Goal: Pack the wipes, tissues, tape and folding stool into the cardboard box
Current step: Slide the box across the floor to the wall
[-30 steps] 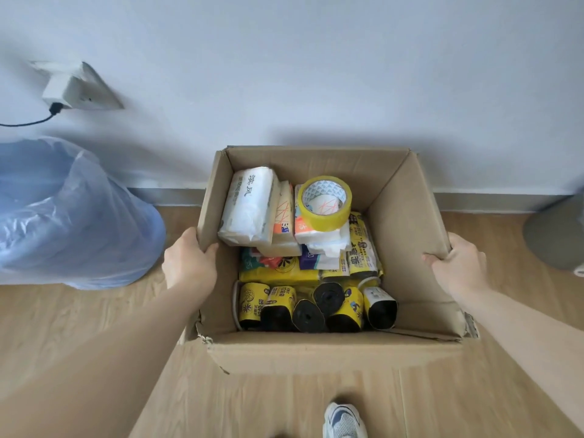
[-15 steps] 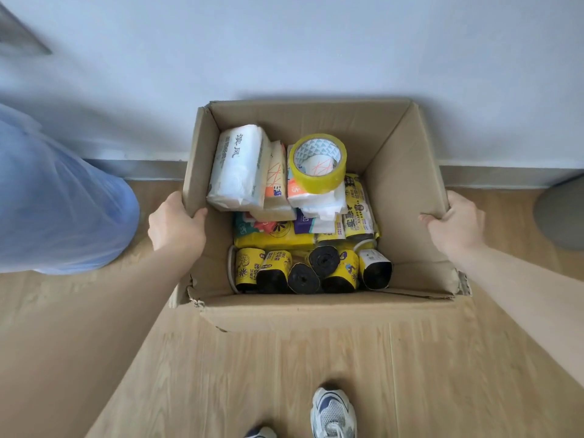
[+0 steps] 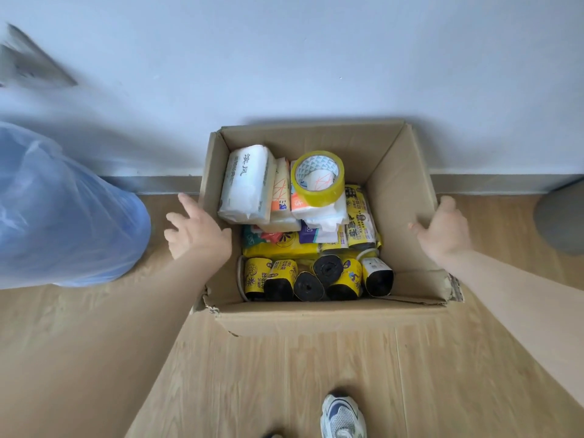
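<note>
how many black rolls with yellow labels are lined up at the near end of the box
5 show. From the left: one at the left wall, the next, one low in the middle, one raised behind it, and one on the right. More may be hidden underneath.

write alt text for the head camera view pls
Open cardboard box on a wood floor by a white wall, holding tissue packs, yellow tape and black rolls. The left hand and right hand are open beside its sides.
</note>
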